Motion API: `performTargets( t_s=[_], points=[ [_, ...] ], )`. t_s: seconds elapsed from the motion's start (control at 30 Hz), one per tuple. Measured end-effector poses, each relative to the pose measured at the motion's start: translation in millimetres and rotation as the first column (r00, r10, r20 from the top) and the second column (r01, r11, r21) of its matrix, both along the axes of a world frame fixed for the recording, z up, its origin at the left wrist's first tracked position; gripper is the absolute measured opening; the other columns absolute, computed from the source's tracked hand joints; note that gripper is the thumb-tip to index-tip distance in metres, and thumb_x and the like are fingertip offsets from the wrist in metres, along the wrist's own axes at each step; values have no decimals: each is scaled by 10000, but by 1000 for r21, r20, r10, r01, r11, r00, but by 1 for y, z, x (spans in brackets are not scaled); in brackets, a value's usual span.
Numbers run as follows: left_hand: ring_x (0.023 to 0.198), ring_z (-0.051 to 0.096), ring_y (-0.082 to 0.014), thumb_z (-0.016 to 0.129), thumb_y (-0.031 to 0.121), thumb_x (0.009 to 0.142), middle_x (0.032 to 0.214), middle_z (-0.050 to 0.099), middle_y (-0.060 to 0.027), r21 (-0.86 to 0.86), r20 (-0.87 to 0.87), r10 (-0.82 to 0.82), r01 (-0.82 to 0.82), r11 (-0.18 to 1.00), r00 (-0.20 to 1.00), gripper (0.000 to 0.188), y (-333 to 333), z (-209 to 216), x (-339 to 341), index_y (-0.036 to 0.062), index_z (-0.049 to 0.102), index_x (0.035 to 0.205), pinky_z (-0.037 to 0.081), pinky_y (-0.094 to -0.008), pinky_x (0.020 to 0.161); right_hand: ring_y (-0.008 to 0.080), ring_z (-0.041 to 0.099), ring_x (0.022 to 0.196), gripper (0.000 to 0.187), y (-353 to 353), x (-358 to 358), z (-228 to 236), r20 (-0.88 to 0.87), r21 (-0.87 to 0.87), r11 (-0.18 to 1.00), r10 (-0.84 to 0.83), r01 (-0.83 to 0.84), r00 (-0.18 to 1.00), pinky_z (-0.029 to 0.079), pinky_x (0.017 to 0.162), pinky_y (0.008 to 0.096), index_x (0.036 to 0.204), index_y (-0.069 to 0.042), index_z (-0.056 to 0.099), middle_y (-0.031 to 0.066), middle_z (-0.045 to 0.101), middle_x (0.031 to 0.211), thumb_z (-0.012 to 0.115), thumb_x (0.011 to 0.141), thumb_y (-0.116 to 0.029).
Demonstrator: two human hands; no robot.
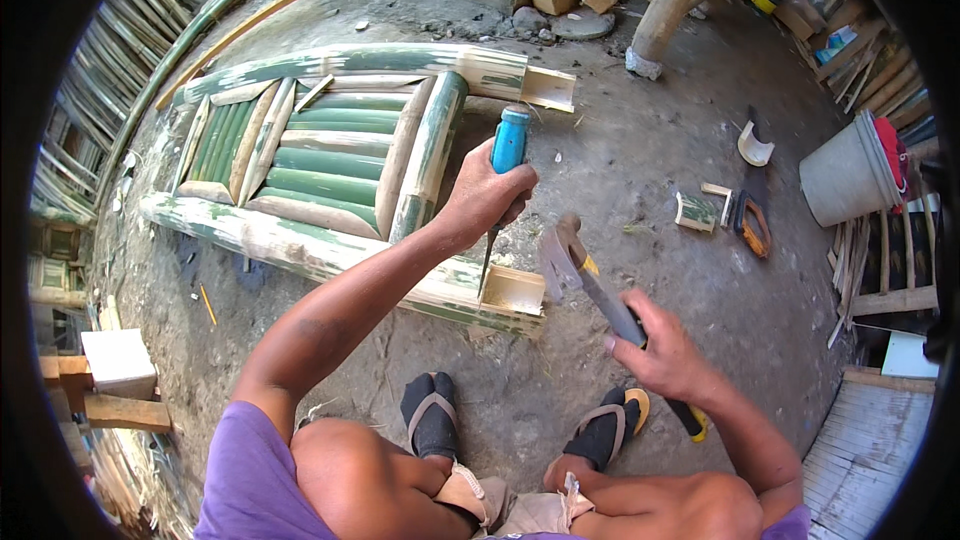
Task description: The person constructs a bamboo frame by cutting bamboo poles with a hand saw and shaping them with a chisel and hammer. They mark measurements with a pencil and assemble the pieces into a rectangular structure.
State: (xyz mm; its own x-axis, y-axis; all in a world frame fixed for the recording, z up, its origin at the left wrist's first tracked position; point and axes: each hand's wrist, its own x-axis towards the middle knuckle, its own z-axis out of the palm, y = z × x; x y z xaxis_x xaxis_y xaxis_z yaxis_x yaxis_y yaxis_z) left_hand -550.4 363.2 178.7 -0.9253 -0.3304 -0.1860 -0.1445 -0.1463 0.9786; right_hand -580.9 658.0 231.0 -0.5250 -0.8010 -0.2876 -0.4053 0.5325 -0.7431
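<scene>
My left hand (487,190) is closed round the blue handle of a chisel (510,140), held upright. Its narrow blade points down and meets the cut end of the near bamboo pole (400,270), beside a notch (515,290) that bares the pale inside. In my right hand (655,345) is a claw hammer (600,295) with a black and yellow handle. Its head, blurred by motion, is to the right of the chisel, apart from it. Both belong over a bamboo frame panel (330,155) with green and tan slats, lying on the ground.
A handsaw (752,215) and bamboo offcuts (696,212) lie on the dirt at right. Beyond them stands a grey bucket (850,172). A wooden post (675,5) rises at the back. A pencil (208,304) lies left of the frame, and bamboo poles (110,100) are stacked far left.
</scene>
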Motion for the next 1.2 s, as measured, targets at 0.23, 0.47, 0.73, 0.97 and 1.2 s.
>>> performTargets(
  t_s=[0.23, 0.47, 0.73, 0.97, 1.2],
  points=[
    [452, 477, -58, 679, 216, 912, 640, 542, 10, 125, 5, 57, -58, 990, 998, 195, 6, -22, -8, 44, 588, 924, 361, -245, 380, 265, 637, 821, 622, -26, -21, 59, 29, -29, 999, 45, -44, 999, 499, 773, 389, 1456, -46, 419, 169, 630, 942, 638, 876, -99],
    [507, 461, 2, 611, 310, 989, 700, 544, 53, -177, -115, -56, 35, 984, 992, 375, 16, -16, 1, 75, 614, 1281, 327, -199, 418, 362, 680, 895, 737, -49, -34, 71, -136, -155, 970, 168, -188, 976, 510, 833, 417, 1548, -115, 335, 261, 650, 1121, 590, 858, -64],
    [574, 478, -74, 663, 141, 842, 639, 539, 14, -35, -16, 141, -141, 989, 990, 182, 18, -22, 5, 14, 560, 762, 410, -302, 515, 183, 599, 1152, 714, -72, -45, 102, -140, -145, 979, 121, -141, 983, 444, 1015, 335, 1551, -120, 363, 186, 569, 1403, 617, 886, -70],
    [536, 465, -79, 653, 124, 793, 598, 503, 5, -93, -32, 212, -215, 972, 977, 209, 25, -22, 14, 37, 491, 694, 402, -304, 495, 207, 675, 955, 695, -106, -73, 85, -195, -49, 988, 135, -147, 972, 513, 889, 368, 1545, -157, 393, 170, 701, 1191, 623, 893, -89],
    [533, 469, -75, 660, 120, 788, 605, 510, 13, -61, -25, 218, -219, 974, 976, 206, 24, -22, 18, 49, 495, 687, 395, -287, 494, 247, 695, 884, 718, -98, -97, 114, -432, -80, 986, 101, -149, 896, 525, 855, 384, 1533, -226, 421, 168, 717, 1118, 603, 865, -37]
  ],
)
